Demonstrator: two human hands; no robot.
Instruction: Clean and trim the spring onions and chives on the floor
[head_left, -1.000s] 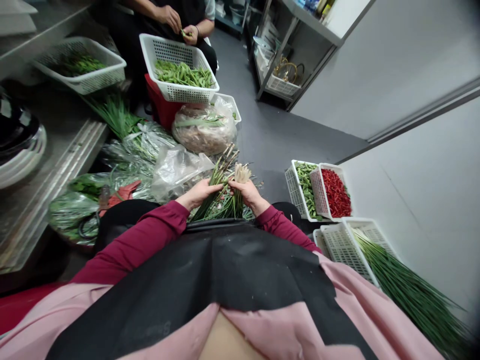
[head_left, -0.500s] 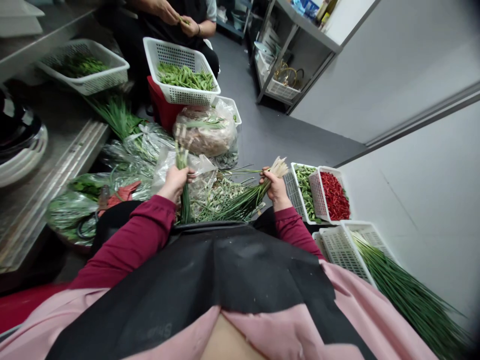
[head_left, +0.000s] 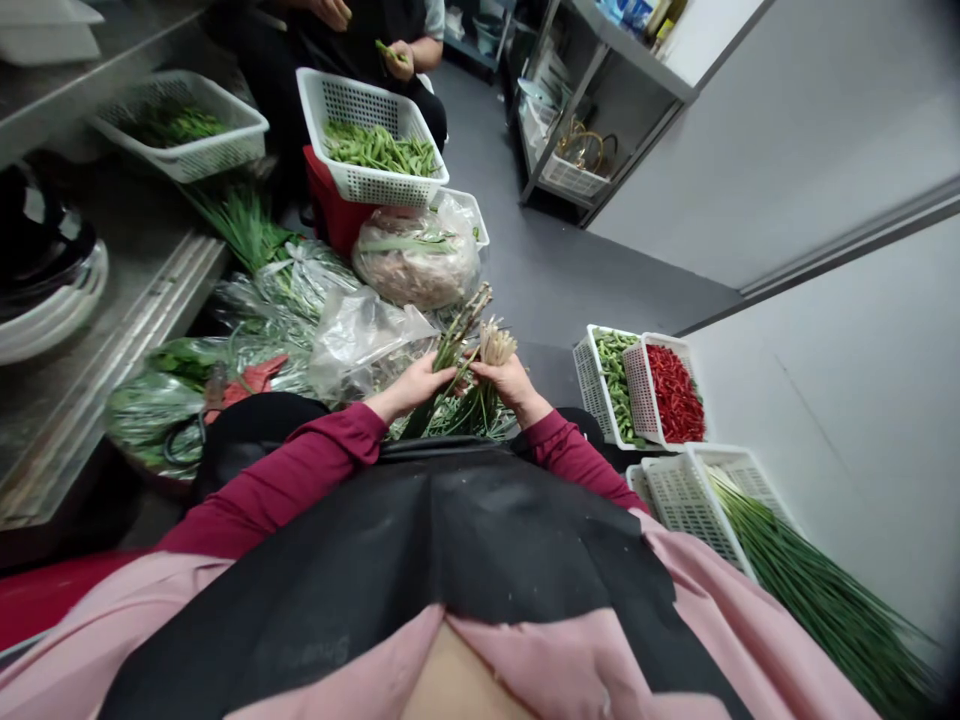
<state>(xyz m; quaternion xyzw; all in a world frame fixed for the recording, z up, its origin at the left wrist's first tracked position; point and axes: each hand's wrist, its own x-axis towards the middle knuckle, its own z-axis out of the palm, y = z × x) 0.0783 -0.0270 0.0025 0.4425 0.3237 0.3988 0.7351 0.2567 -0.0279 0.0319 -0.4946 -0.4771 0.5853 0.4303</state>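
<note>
My left hand [head_left: 412, 388] and my right hand [head_left: 511, 385] meet just above my lap, each gripping a bunch of green chives. The left hand's bunch [head_left: 454, 345] has dark, trimmed ends pointing up and away. The right hand's bunch [head_left: 496, 343] shows pale, frayed ends above my fingers. The two bunches touch and cross. A loose pile of chives [head_left: 469, 415] lies just below my hands, partly hidden by them. A clear plastic bag [head_left: 364, 345] lies beside my left hand.
Plastic-wrapped greens [head_left: 259, 300] and a bagged bundle [head_left: 416, 258] lie ahead. To the right are white baskets of green beans [head_left: 607, 375], red chillies [head_left: 667, 392] and chives [head_left: 817, 590]. A co-worker's hands [head_left: 397, 58] work behind a white basket of beans [head_left: 371, 150], beside steel counters [head_left: 135, 250].
My hands have moved together from their wide spread, bringing the two bunches side by side at the middle. The left bunch now tilts up and to the right.
</note>
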